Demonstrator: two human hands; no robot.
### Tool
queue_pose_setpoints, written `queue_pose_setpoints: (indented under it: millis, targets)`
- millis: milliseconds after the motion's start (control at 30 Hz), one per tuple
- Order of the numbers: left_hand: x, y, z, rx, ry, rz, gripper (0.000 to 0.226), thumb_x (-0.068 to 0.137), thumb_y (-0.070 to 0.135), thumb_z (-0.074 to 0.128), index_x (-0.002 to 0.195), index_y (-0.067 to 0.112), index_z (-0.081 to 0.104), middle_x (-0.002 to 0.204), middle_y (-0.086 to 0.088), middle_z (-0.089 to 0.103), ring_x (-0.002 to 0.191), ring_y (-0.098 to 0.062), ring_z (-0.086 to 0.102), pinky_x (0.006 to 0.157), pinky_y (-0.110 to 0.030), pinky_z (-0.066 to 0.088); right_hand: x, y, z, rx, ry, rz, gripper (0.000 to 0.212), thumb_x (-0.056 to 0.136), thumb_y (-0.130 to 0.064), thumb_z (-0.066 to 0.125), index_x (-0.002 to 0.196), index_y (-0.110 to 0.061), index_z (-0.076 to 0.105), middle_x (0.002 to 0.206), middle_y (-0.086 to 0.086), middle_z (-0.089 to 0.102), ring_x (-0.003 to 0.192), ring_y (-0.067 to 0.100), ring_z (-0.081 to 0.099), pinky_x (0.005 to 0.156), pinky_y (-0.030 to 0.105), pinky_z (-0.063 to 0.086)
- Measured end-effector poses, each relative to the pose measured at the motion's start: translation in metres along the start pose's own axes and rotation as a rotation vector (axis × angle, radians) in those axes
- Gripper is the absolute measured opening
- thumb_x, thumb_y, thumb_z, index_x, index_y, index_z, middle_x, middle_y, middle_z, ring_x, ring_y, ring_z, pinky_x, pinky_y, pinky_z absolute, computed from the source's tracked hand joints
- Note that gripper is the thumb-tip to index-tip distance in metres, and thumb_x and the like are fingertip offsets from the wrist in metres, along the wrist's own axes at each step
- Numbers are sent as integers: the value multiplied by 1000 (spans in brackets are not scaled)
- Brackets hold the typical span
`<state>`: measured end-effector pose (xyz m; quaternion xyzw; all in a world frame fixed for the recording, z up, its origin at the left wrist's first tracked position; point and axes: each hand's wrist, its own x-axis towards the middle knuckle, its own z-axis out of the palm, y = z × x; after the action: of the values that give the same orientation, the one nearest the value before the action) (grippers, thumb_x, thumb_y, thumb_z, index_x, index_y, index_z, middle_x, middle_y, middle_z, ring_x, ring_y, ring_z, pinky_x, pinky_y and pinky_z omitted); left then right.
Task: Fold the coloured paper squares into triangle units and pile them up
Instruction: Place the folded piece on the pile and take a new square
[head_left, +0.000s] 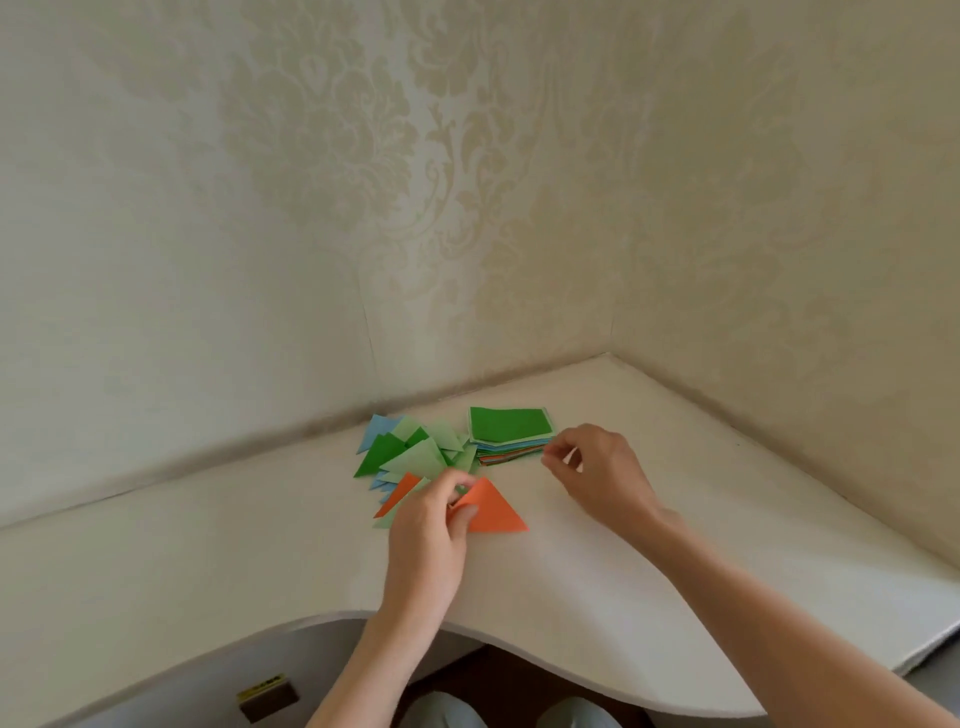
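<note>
While the white table (208, 545) fills the near part of the view, a small dark block with a yellow label (267, 696) is seen at the near left, below the table edge. Further right, a loose pile of folded triangles (410, 452) in light blue, dark green, light green and orange is spread on the table, near the far wall. Just near of this pile, an orange triangle unit (493, 512) lies flat; its long edge runs from left to right along the near side and its apex points away, toward the wall. Its left corner is pinched by the left hand (431, 525) between thumb and fingers. To the right of the pile, a stack of paper squares (511, 434) with a dark green sheet on top is placed, its long side also running left to right. The right hand (597, 473) is held at the near right corner of this stack, with the fingertips curled; whether a sheet is gripped cannot be told.
</note>
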<state>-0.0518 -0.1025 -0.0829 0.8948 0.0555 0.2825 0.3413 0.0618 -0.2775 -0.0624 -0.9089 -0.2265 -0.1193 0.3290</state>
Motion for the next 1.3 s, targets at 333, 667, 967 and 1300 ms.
queue_pose_setpoints:
  millis: [333, 667, 967, 1300]
  targets:
    - [0, -50, -26, 54, -45, -172, 21, 80, 16, 74, 84, 31, 59, 76, 19, 58, 71, 2, 54, 61, -10, 37, 50, -22, 60, -398, -116, -176, 37, 93, -31, 51, 126, -14, 56, 132, 2, 52, 120, 21, 48, 96, 31, 35]
    - [22, -65, -8, 120, 17, -118, 24, 78, 8, 74, 98, 20, 68, 87, 7, 62, 84, -13, 53, 69, -16, 34, 45, -6, 81, -528, 47, -249, 9, 69, -28, 80, 70, -21, 73, 81, -5, 68, 72, 20, 62, 66, 34, 45]
    - [16, -57, -6, 192, 57, -54, 25, 78, 7, 71, 96, 23, 64, 96, 9, 55, 89, -13, 50, 71, -27, 46, 45, -4, 77, -469, 178, -225, 19, 70, -20, 59, 51, -21, 60, 54, -7, 58, 53, 16, 54, 66, 30, 36]
    - [13, -13, 5, -36, 14, 114, 24, 82, 7, 69, 98, 23, 64, 93, 14, 60, 82, -1, 59, 75, -13, 47, 6, 9, 10, -340, 411, -446, 7, 79, -20, 68, 72, -19, 67, 77, -8, 66, 69, 21, 58, 63, 33, 37]
